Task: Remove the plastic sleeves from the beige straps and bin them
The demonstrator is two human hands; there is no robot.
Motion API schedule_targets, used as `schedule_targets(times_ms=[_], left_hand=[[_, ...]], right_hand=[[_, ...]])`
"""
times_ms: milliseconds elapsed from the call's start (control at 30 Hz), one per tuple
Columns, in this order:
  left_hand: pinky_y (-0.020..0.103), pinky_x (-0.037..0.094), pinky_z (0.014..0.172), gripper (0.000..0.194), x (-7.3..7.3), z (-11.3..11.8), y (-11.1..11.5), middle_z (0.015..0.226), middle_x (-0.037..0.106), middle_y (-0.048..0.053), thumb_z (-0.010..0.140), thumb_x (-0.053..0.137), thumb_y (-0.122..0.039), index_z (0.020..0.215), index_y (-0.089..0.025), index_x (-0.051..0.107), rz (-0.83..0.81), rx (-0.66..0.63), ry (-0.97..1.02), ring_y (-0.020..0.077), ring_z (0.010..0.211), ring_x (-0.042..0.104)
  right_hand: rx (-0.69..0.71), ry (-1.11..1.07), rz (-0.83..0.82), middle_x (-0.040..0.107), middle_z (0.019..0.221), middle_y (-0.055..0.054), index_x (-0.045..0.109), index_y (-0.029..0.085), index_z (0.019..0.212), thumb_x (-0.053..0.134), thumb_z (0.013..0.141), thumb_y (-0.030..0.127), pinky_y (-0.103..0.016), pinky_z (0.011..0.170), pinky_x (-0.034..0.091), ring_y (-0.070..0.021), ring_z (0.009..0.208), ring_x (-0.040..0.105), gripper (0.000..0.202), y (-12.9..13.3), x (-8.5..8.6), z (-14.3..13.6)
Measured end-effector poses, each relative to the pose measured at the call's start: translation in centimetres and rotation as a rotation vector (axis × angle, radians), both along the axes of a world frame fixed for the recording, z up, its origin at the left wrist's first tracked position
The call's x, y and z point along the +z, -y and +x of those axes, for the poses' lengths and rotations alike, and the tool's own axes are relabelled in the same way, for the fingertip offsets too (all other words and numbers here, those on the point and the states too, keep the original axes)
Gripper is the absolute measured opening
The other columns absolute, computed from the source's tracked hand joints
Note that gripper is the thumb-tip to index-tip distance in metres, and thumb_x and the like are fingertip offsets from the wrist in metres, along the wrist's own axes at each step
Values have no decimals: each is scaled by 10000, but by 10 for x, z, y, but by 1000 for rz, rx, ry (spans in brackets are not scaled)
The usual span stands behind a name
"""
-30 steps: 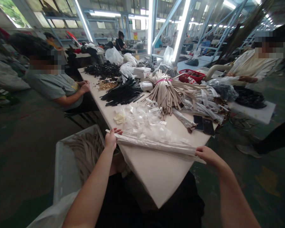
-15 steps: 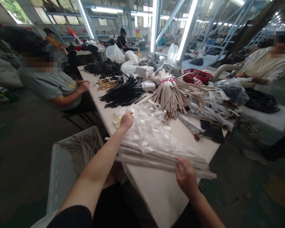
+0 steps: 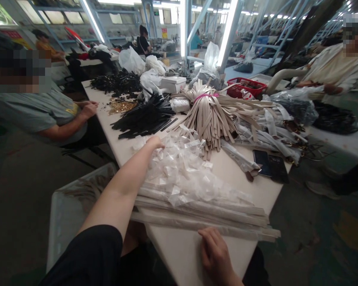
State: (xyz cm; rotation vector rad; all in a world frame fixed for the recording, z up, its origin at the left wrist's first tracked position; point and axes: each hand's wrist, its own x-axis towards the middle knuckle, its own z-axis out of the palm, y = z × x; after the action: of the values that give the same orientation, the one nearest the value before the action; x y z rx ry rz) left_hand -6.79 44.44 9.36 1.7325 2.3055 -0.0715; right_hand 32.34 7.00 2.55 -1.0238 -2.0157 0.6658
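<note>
My left hand point(image 3: 155, 142) reaches across to the far left part of a loose heap of clear plastic sleeves point(image 3: 181, 167). Its fingers point down and are mostly hidden behind the back of the hand, so a grip cannot be made out. My right hand point(image 3: 214, 252) is low over the near part of the table, its fingers curled in, with nothing visible in them. Just beyond its knuckles lie long beige straps in clear sleeves point(image 3: 209, 226), side by side across the table in front of the heap.
Behind the heap stands a tied bundle of beige straps point(image 3: 207, 115), with black strips point(image 3: 146, 117) to its left. Two dark phones point(image 3: 270, 165) lie near the right edge. A white crate point(image 3: 55, 222) with straps is below left. Co-workers sit left and right.
My right hand has drawn back from the sleeved straps toward me and left, its fingers curling. My left hand has lowered onto the plastic heap. The view has shifted slightly.
</note>
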Motion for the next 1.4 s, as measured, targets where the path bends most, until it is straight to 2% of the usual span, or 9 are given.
schedule_targets(times_ms=[167,300,400,567,733,867,1033,1300,1400], left_hand=[[318,485,840,520,2,10,-11,918,716,128,500,897,-432,901,-129,760,-220,-21,-114,312,947,642],[294,490,822,385,4,15,-4,932,722,123,622,817,-337,943,-137,743,-103,-89,-97,288,932,657],[316,479,865,396,7,22,11,1103,697,142,783,671,-305,1151,-156,671,8,-109,-96,289,1032,634],[408,457,934,414,1,43,55,1132,674,149,883,476,-184,1284,-204,577,229,-201,-91,297,1058,625],[445,345,1096,396,-29,69,101,1381,535,219,852,465,-118,1214,-96,626,359,-330,-65,313,1334,442],[470,225,1180,403,-60,87,119,1373,540,231,874,487,-179,1247,-64,584,489,-381,5,298,1380,398],[457,306,1141,437,-77,91,130,1383,526,197,916,452,-200,1343,-111,475,599,-295,124,271,1341,442],[466,379,1052,489,-76,85,133,1241,578,183,881,503,-177,1363,-136,435,594,-231,198,303,1189,523],[473,389,1019,449,-75,85,133,1182,594,175,878,510,-176,1325,-152,474,578,-207,174,317,1167,521]], right_hand=[[25,-41,-5,661,990,-102,584,208,1206,464,829,-9,-429,804,561,-256,937,633,451,0,0,0],[62,-92,-19,657,940,-91,593,214,1183,461,840,10,-405,752,564,-243,877,639,420,-2,5,0],[39,-114,-31,661,959,-87,596,252,1189,452,876,48,-403,769,564,-246,899,647,400,-25,25,-8],[-17,-36,-98,675,990,-85,634,213,1134,488,900,158,-360,812,546,-210,853,654,281,-141,91,-46],[-38,118,-100,718,1036,-86,663,144,1100,510,894,183,-297,828,521,-177,839,671,260,-288,131,-124],[42,373,-53,716,1130,-110,664,115,1179,465,925,147,-278,924,471,-191,1013,651,324,-361,125,-199],[205,627,-48,684,1237,-103,656,122,1234,440,955,115,-249,961,439,-180,1119,620,353,-403,97,-264],[293,920,-144,751,896,-166,690,22,1147,723,790,179,-310,841,511,-252,864,698,391,-438,58,-291],[323,991,-103,729,1011,-212,655,3,1205,790,703,211,-345,861,509,-307,935,684,560,-444,52,-295]])
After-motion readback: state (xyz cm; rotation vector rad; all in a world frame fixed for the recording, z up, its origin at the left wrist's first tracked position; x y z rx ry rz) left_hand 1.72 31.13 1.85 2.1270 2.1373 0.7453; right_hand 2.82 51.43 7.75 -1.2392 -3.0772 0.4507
